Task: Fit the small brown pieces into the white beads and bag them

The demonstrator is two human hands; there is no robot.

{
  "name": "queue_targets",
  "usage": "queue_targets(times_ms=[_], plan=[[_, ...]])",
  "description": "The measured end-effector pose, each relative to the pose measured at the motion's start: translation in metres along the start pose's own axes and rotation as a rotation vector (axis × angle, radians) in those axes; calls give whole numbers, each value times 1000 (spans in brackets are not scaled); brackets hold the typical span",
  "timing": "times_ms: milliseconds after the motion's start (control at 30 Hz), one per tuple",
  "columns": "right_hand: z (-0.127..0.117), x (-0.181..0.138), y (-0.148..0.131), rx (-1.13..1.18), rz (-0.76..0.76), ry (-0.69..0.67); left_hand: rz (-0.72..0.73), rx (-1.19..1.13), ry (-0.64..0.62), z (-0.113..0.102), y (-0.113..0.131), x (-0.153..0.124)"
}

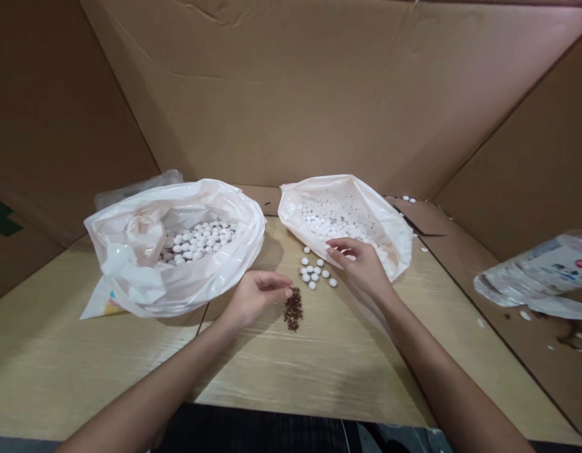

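My left hand (258,297) is at the top of a small pile of dark brown bits (294,311), its thumb and fingers pressed together. Whatever may be between those fingertips is too small to make out. Over the near rim of the right white plastic bag (394,220) is my right hand (361,263), thumb and forefinger drawn close; any item in them is unclear. White balls (338,217) cover the inside of that bag. Several loose white balls (314,274) lie on the table between my hands. The left white plastic bag (238,201) holds more white balls (196,242).
Tall cardboard walls (291,94) enclose the pale wooden table (281,371) at the back and sides. A clear plastic bottle (536,270) with a label lies at the right edge. A few white balls (408,199) and white scraps (525,315) are scattered on the right.
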State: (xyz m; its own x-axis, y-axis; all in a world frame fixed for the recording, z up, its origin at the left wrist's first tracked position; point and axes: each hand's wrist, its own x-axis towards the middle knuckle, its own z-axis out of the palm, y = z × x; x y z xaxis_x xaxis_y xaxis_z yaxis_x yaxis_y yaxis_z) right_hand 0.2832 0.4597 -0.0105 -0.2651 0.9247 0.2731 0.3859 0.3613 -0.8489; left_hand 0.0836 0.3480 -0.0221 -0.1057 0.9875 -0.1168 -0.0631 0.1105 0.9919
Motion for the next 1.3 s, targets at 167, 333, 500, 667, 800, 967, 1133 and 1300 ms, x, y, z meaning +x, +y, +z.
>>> queue_targets(times_ms=[167, 333, 500, 667, 800, 967, 1133, 1300], plan=[[16, -21, -19, 365, 77, -368, 25, -23, -86, 0, 4, -3], [28, -34, -21, 516, 145, -520, 50, -93, -81, 2, 5, -4], [31, -36, -20, 574, 189, -583, 57, -99, -84, 2, 6, -5], [30, -37, -22, 571, 189, -576, 63, -89, -85, 2, 6, -6], [30, -38, -23, 567, 165, -560, 73, -114, -98, 2, 5, -6], [30, -38, -21, 578, 160, -552, 97, -164, -108, 2, 2, -4], [29, -39, -21, 565, 139, -558, 104, -135, -110, 1, 0, -4], [28, -40, -22, 524, 86, -559, 103, -99, -115, 2, 3, -5]])
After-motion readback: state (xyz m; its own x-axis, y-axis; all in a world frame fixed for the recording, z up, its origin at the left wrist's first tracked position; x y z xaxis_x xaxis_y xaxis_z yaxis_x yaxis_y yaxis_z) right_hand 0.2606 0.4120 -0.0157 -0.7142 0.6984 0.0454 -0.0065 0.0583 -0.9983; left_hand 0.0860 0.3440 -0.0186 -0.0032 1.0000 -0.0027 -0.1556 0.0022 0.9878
